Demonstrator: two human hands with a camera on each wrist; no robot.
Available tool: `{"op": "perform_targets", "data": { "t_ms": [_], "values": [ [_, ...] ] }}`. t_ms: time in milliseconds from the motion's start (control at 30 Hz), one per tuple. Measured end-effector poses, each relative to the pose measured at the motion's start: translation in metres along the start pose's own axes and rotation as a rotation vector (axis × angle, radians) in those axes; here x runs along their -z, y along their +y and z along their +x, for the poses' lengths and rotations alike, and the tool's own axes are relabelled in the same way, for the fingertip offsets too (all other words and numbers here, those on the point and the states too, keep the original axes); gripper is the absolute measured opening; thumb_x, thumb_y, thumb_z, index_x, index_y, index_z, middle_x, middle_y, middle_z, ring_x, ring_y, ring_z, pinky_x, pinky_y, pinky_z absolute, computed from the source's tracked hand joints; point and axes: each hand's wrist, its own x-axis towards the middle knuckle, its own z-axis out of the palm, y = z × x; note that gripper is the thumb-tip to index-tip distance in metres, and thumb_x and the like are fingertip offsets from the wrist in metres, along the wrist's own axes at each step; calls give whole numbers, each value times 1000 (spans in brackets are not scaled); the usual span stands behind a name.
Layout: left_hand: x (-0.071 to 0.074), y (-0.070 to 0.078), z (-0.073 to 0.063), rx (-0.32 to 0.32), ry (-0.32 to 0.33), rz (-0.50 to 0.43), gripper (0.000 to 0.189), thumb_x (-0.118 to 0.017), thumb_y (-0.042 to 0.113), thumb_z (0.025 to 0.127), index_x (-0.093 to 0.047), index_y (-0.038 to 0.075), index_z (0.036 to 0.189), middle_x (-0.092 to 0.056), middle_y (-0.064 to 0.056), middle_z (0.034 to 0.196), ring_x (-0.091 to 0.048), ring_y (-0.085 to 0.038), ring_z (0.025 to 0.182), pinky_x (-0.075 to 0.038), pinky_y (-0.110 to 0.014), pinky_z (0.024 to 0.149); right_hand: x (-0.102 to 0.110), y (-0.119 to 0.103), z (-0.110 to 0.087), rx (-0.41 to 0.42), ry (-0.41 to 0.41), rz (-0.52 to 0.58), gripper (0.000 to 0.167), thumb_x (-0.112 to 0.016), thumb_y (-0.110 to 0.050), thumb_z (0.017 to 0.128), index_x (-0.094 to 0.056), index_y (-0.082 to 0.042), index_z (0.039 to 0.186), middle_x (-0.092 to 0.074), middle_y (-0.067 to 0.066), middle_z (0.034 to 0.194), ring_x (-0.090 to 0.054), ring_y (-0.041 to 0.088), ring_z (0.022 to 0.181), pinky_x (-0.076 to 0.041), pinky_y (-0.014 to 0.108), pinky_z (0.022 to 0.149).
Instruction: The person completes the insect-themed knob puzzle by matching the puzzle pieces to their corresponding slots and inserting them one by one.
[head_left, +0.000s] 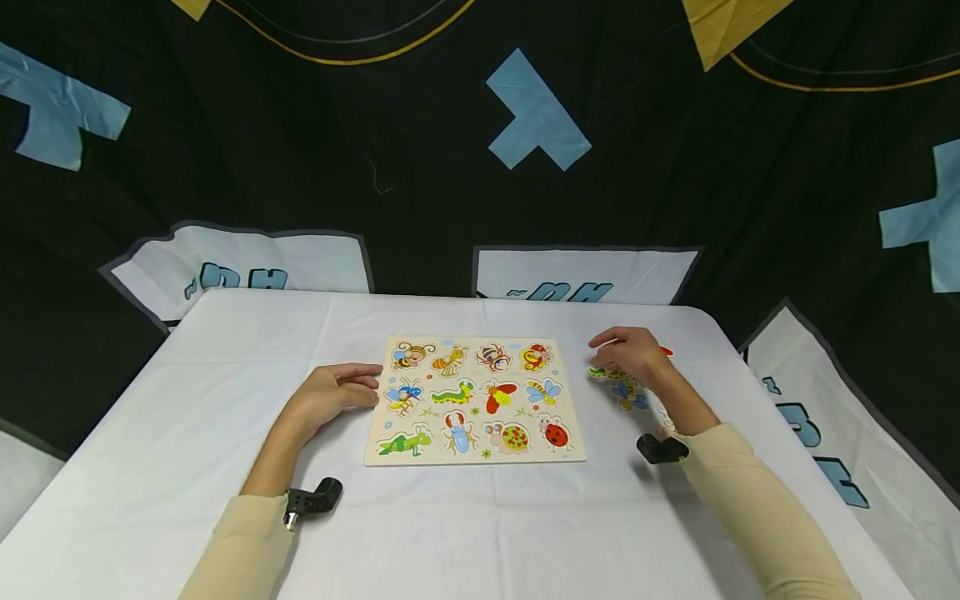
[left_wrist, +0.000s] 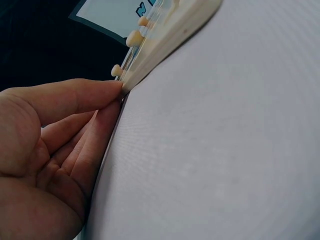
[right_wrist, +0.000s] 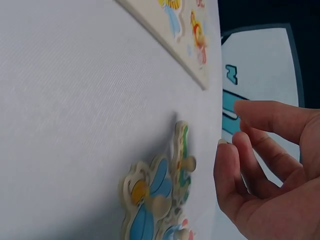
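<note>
A wooden insect puzzle board (head_left: pixel 425 414) lies flat, with knobs (left_wrist: pixel 134 38) standing up from it in the left wrist view. My left hand (head_left: pixel 333 396) rests on the table with its fingertips touching the board's left edge. My right hand (head_left: pixel 630 353), fingers loosely bent and holding nothing, hovers right of the board above some loose knobbed pieces. Among these are a green caterpillar piece (right_wrist: pixel 183 150) and a blue-winged bee piece (right_wrist: pixel 145 200), lying close together. A red-marked piece (head_left: pixel 667 352) is partly hidden behind the right hand.
A white cloth (head_left: pixel 480 533) covers the table. Another loose piece (head_left: pixel 664 421) lies partly under the right wrist, near the black wrist camera (head_left: pixel 662 448). Behind the table hangs a black curtain (head_left: pixel 420 200) with blue and yellow shapes.
</note>
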Motion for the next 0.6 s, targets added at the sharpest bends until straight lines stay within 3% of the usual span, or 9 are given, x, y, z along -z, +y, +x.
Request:
{"op": "perform_targets", "data": {
  "t_ms": [300, 600],
  "values": [
    [1, -2, 0, -6, -10, -3, 62, -80, 16, 82, -61, 11, 141, -71, -9, 121, -68, -10, 98, -42, -36, 100, 6, 14, 2, -32, 12, -8, 39, -70, -18, 92, -67, -6, 129, -64, 16, 132, -61, 33, 116, -45, 47, 103],
    [1, -2, -1, -4, -3, 0, 62, -80, 16, 83, -61, 11, 141, -71, -9, 120, -67, -12, 98, -43, -36, 99, 2, 28, 8, -58, 49, -26, 37, -73, -17, 89, -70, -6, 124, -68, 14, 121, -59, 26, 98, -47, 34, 84]
  ]
}}
